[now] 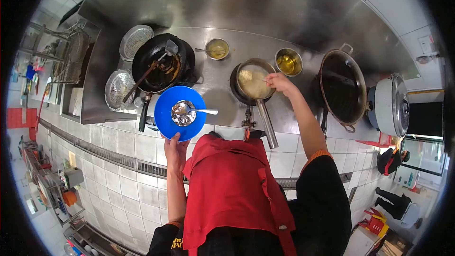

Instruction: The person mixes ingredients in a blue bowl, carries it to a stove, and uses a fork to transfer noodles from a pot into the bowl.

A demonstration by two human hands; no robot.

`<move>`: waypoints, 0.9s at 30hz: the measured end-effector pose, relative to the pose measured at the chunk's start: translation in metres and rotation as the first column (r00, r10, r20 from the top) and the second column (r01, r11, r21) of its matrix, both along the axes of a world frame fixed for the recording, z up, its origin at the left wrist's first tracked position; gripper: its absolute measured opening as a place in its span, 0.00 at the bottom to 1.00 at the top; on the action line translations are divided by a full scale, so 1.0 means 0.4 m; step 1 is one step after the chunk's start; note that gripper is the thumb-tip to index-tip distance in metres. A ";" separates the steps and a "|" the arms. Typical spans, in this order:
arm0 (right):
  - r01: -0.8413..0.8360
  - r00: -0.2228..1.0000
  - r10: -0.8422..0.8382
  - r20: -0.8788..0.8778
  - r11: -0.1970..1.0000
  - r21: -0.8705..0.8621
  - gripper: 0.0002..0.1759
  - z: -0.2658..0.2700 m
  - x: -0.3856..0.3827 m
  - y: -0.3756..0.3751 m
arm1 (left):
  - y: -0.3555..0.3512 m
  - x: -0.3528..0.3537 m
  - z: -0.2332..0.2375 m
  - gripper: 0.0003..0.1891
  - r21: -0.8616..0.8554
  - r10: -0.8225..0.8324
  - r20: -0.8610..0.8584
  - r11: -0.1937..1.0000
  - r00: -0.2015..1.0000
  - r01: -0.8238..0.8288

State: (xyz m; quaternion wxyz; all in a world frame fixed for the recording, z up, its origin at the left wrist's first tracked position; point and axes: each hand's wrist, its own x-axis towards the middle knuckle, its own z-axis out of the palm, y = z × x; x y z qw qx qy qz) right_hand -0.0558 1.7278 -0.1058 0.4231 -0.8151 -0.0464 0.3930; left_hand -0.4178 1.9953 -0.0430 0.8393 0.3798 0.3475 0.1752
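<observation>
My left hand grips the near rim of a blue plate, with the thumb on top. In the plate's middle lies a silvery, dark-stained piece that looks like foil or a small dish, and a metal spoon rests across it. My right hand is closed over the right rim of a long-handled saucepan, its fingers pinched on something I cannot make out. Inside the saucepan is cloudy pale liquid with a light-coloured lump at the left. The saucepan sits on a burner.
Left of the saucepan stands a black wok holding a turner, beside two perforated metal strainers. Behind are a small bowl with a spoon and a bowl of yellow oil. A large dark pan and a lidded pot stand right.
</observation>
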 end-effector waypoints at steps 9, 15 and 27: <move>-0.130 0.767 0.305 0.564 0.935 -0.329 0.09 0.157 -0.073 -0.045 | -0.029 0.029 0.002 0.29 -0.047 -0.022 0.026 0.999 0.999 0.024; 0.194 0.604 0.239 0.760 0.881 -0.431 0.10 0.206 -0.179 -0.042 | -0.019 -0.018 -0.028 0.27 -0.057 -0.031 0.023 0.998 0.999 0.033; -0.056 0.749 0.208 0.629 0.966 -0.254 0.12 -0.297 -0.516 0.098 | -0.021 -0.169 -0.027 0.20 -0.217 0.317 0.022 0.927 0.948 -0.305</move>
